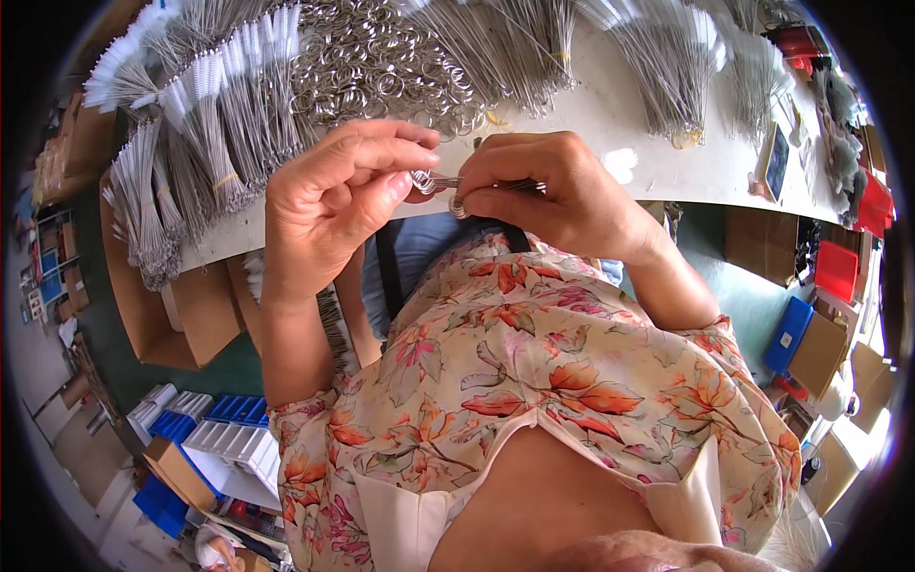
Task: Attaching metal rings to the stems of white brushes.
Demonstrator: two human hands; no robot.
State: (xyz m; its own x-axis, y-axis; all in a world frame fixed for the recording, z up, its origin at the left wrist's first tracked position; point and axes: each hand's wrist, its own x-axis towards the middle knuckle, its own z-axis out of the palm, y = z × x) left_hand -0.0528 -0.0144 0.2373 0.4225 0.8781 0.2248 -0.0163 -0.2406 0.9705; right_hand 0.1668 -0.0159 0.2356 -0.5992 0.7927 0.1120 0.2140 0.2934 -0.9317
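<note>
My left hand (334, 195) is closed in a pinch, thumb against fingers, on a small shiny metal ring (420, 178) at the loop ends of some thin wire stems. Facing it, my right hand (548, 186) is closed around several of these wire brush stems (444, 182). Their looped ends (457, 206) stick out between its thumb and fingers, toward the left hand. Most of their length is hidden inside the right hand. Both hands are raised over the near edge of the white table (610, 167), just in front of my body.
A heap of loose metal rings (372, 71) covers the table beyond my hands. Bundles of white-bristled wire brushes (214, 124) lie left of it, with more brush bundles (667, 67) to the right. Cardboard boxes (181, 324) and blue and white bins (229, 439) stand below left.
</note>
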